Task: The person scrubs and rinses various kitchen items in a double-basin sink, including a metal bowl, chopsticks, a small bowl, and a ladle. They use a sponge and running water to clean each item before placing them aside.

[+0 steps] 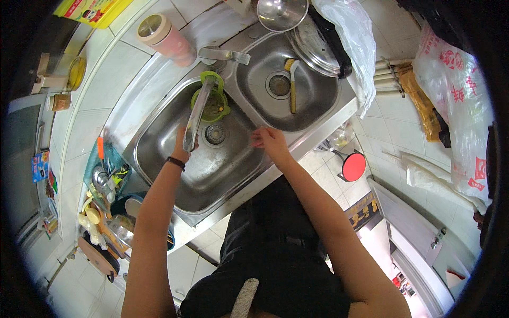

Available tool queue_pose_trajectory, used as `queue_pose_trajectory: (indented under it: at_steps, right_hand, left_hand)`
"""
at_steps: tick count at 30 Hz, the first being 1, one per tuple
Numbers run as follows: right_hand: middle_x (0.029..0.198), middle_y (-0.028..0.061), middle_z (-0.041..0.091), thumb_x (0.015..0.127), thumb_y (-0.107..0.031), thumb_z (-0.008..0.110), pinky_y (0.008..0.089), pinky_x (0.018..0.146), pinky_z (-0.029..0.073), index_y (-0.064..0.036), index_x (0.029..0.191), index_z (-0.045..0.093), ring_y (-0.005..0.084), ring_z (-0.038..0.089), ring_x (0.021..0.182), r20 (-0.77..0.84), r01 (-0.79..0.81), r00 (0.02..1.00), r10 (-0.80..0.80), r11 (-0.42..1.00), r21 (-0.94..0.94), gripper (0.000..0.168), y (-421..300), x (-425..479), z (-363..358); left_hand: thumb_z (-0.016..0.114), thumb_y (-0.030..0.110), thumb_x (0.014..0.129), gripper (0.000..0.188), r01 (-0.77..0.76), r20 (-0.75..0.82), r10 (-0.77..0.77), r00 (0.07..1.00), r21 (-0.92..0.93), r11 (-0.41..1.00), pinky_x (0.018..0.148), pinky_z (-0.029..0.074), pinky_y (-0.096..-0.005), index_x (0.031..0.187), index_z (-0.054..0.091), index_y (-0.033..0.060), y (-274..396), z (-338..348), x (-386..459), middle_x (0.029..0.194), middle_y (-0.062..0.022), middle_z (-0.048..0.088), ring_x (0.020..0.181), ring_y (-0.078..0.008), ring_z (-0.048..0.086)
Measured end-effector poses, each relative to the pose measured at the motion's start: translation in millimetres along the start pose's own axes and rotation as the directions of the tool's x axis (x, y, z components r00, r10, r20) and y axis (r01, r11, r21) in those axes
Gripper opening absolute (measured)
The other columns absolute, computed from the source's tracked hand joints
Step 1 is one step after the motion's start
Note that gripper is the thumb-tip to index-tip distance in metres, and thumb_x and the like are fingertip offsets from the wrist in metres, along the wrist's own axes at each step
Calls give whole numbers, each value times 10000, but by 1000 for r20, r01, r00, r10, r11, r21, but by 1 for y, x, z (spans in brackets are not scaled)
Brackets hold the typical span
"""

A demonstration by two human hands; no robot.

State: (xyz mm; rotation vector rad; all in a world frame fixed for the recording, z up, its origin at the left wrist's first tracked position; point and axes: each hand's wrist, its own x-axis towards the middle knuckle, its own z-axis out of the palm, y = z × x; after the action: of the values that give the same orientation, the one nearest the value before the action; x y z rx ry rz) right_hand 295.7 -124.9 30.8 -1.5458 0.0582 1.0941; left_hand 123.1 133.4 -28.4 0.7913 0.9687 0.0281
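A double stainless steel sink (234,179) lies before me. My left hand (183,144) is over the larger basin, at the end of the faucet spout (199,107), which partly hides its fingers; whether it holds anything is not plain. My right hand (270,142) hovers at the edge of the same basin near the divider, fingers loosely curled, with no object seen in it. Beyond the drain strainer (215,134), a green plastic strainer basket (216,113) with bits of waste hangs beneath the spout. In the smaller basin lies a dish brush (293,85) with a yellowish handle.
A pink tumbler (175,43) stands behind the faucet. A metal bowl (282,14), a pot lid (314,47) and a white plastic bag (354,43) crowd the smaller basin's far corner. Utensils in a teal mesh holder (99,171) and a clear bowl (121,228) are at the left.
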Motion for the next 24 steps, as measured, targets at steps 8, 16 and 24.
queue_pose_trajectory:
  at_steps: [8,16,24]
  right_hand:
    - [902,148,651,978,-286,446,275,639,522,72,1035,594,183,649,707,58,-48,997,50,998,-35,392,4,3,-8]
    - [873,161,655,984,-280,437,277,624,530,76,1058,581,202,655,675,73,-65,994,75,989,-132,391,-1,4,-6]
    - [839,130,652,970,-231,450,259,598,526,68,1035,584,165,647,654,60,-47,997,55,991,-123,334,-1,-1,-5]
  left_hand:
    - [602,78,867,446,107,-314,-105,944,-9,994,797,516,-360,1281,454,7,-44,-35,-62,1067,-141,613,928,-272,625]
    - [592,-15,743,488,193,-140,486,863,979,-61,886,484,-410,1225,548,43,-116,-92,-95,1243,-186,550,1020,-374,588]
    - [536,160,914,287,154,-96,-150,984,884,442,860,464,-355,1177,626,89,-157,-7,-81,1148,-132,630,1006,-253,594]
